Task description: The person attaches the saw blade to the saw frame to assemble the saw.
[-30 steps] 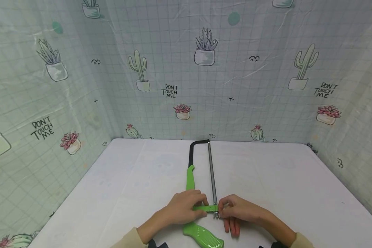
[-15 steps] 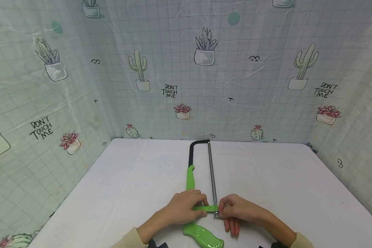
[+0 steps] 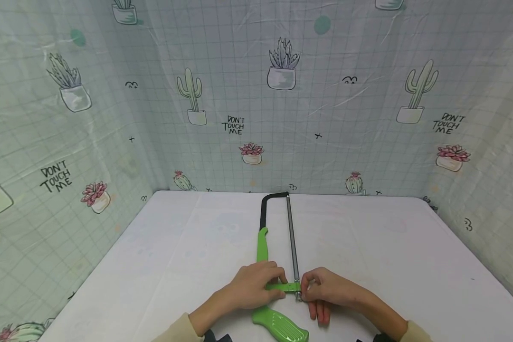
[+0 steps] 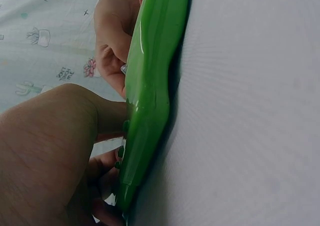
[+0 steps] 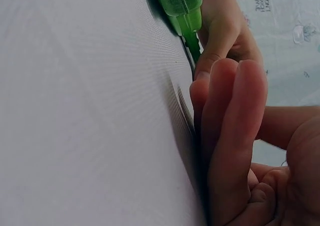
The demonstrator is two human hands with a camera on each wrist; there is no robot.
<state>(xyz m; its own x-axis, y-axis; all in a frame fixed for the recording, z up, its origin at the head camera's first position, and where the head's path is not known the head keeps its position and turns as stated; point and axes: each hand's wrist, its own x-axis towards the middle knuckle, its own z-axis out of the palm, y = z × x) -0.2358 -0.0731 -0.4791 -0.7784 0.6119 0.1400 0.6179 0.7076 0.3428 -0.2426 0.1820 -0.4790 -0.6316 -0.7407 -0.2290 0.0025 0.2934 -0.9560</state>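
Observation:
A hacksaw (image 3: 262,246) with a green handle (image 3: 279,326) and black front frame lies flat on the white table, its grey blade (image 3: 292,237) along the right side. My left hand (image 3: 253,286) holds the green crossbar (image 3: 285,287) between thumb and fingers, the palm over the frame. At the blade's near end, thumb and index finger of my right hand (image 3: 333,288) pinch a small silver wing nut (image 3: 298,296). The other right fingers (image 5: 240,110) stretch out by the table. In the left wrist view the green handle (image 4: 157,60) partly hides the right fingertips.
White cloth covers the table (image 3: 367,237). Behind it and at both sides hang curtains (image 3: 222,156) printed with cacti and lettering. Dark straps (image 3: 217,337) show near the wrists at the bottom edge.
The wing nut has turned a little between my right fingertips, its wings showing at a different angle. Both hands and the hacksaw stay in place.

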